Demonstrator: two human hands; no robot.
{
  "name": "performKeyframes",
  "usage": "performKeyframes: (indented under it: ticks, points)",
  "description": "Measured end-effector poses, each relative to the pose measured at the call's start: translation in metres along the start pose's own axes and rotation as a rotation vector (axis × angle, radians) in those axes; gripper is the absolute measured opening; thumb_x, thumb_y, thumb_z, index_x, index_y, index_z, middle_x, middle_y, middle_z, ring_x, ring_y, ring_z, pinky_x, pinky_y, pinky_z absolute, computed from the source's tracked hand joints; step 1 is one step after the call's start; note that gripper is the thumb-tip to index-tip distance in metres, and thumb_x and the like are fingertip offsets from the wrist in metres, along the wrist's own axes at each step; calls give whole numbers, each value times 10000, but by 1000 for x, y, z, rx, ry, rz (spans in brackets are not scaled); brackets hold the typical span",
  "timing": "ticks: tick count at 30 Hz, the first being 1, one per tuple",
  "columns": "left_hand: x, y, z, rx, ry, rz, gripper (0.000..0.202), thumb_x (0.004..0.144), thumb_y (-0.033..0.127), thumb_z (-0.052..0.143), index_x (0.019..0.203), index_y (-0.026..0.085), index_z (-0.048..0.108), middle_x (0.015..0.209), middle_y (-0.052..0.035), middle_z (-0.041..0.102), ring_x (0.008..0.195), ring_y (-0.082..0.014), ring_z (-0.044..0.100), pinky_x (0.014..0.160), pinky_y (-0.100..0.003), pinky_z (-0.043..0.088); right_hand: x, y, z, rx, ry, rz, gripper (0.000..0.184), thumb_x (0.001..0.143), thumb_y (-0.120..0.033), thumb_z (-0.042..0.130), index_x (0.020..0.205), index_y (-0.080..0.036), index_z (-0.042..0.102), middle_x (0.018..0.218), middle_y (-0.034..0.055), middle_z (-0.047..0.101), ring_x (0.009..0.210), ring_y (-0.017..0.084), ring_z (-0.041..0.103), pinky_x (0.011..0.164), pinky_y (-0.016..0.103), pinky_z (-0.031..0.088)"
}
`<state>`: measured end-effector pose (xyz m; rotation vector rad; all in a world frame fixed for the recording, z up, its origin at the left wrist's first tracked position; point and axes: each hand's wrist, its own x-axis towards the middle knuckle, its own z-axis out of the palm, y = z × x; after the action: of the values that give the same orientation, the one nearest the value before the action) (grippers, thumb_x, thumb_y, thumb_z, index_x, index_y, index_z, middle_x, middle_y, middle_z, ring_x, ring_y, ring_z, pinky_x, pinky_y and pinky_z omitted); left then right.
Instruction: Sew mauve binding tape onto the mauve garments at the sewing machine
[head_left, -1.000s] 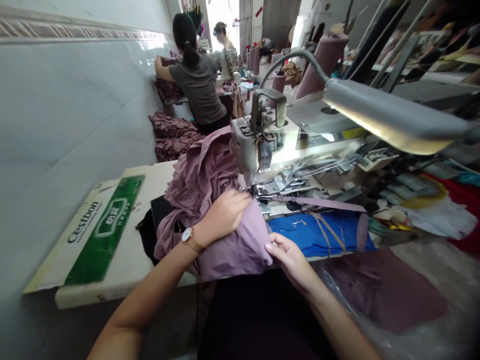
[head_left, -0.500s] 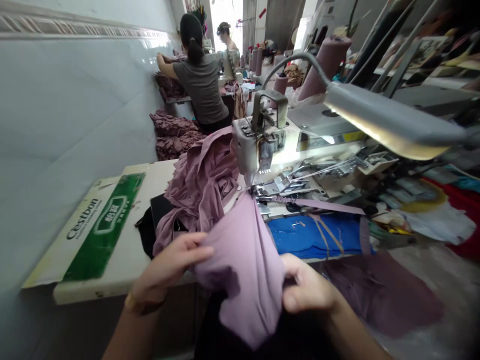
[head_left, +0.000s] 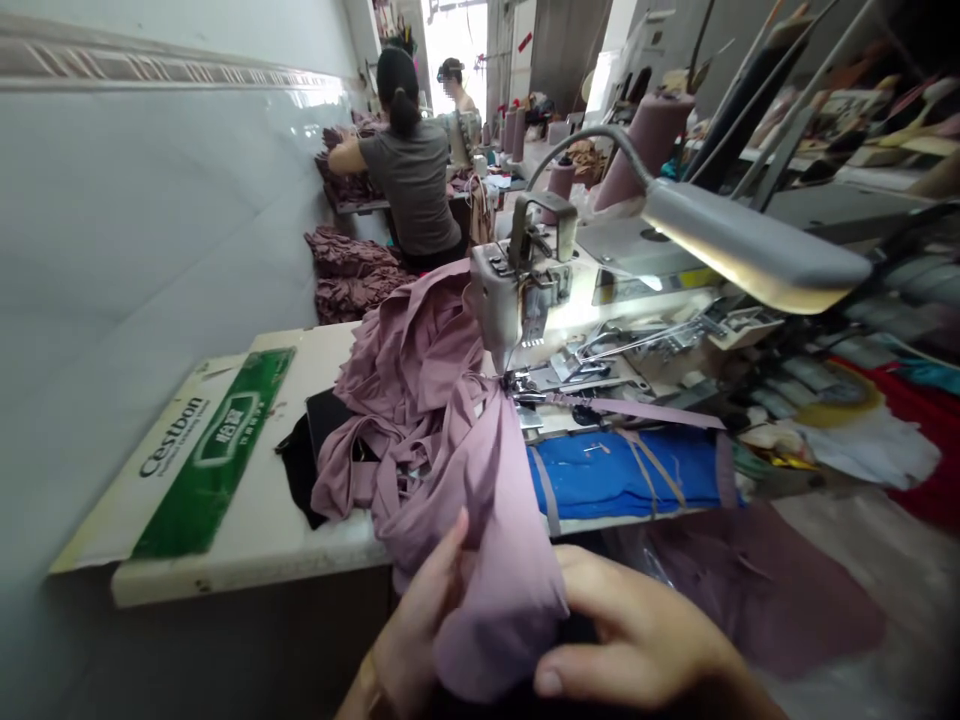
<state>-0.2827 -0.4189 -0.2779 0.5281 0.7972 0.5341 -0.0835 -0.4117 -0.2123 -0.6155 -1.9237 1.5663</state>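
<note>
A length of mauve fabric runs from under the presser foot of a sewing machine down toward my lap. My left hand holds it from the left, thumb up along the cloth and the other fingers hidden behind it. At the fabric's right edge is my right hand, its upper fingers gripping the edge while the thumb sits lower and apart. More gathered mauve cloth is heaped left of the needle. A narrow mauve strip enters the machine from the right.
A green and white Cestbon cardboard sheet lies on the table's left end. Blue cloth covers the front ledge. A lit lamp overhangs the machine. Beyond sits a co-worker, near piled fabric; another person is farther back.
Both hands have moved lower and closer to me; the left also shifted right, partly behind the fabric. The cloth hangs narrower and less spread. The co-worker's arm has lowered.
</note>
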Motion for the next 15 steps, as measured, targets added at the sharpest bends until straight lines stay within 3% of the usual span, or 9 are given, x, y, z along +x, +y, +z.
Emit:
performKeyframes:
  ticks: [2, 4, 7, 9, 12, 15]
  points:
    - [12, 3, 12, -143, 14, 36, 458, 797, 577, 595, 907, 154, 728, 739, -95, 708, 721, -230, 676, 693, -335, 539, -7, 4, -2, -24, 35, 7, 213, 865, -237, 661, 1060, -208, 740, 934, 55, 737, 877, 191, 680, 849, 234, 513]
    - [16, 13, 20, -152, 50, 167, 383, 717, 428, 713, 1011, 184, 698, 863, -81, 723, 845, -248, 685, 789, -348, 539, -15, 13, -3, -77, 116, 41, 168, 886, -279, 636, 983, -197, 746, 889, 59, 729, 828, 193, 672, 808, 243, 522]
    - [10, 34, 22, -32, 126, 451, 330, 755, 365, 699, 1060, 245, 655, 940, -39, 699, 879, -215, 657, 806, -322, 518, -23, 40, 3, -198, 262, 133, 199, 883, -315, 640, 1007, -194, 739, 1033, 94, 716, 1000, 252, 641, 952, 335, 482]
    - [6, 48, 21, 170, 180, 599, 258, 814, 374, 663, 1042, 256, 637, 920, -19, 662, 847, -186, 615, 770, -292, 492, -24, 63, 16, -213, 309, 201, 264, 866, -327, 658, 1084, -192, 720, 1129, 110, 692, 1110, 296, 592, 1049, 426, 414]
    - [11, 60, 22, 610, 236, 704, 154, 860, 357, 631, 861, 207, 595, 828, -8, 566, 791, -158, 523, 729, -270, 437, -23, 94, 44, 64, 186, 311, 422, 830, -403, 691, 1184, -174, 676, 1157, 105, 683, 1100, 309, 599, 1027, 464, 438]
    - [27, 55, 26, 920, 217, 771, 269, 886, 337, 584, 703, 185, 458, 770, 0, 472, 765, -149, 459, 724, -271, 405, -23, 109, 67, 467, 65, 387, 739, 732, -539, 756, 1328, -143, 571, 1219, 121, 652, 1142, 321, 588, 1019, 455, 451]
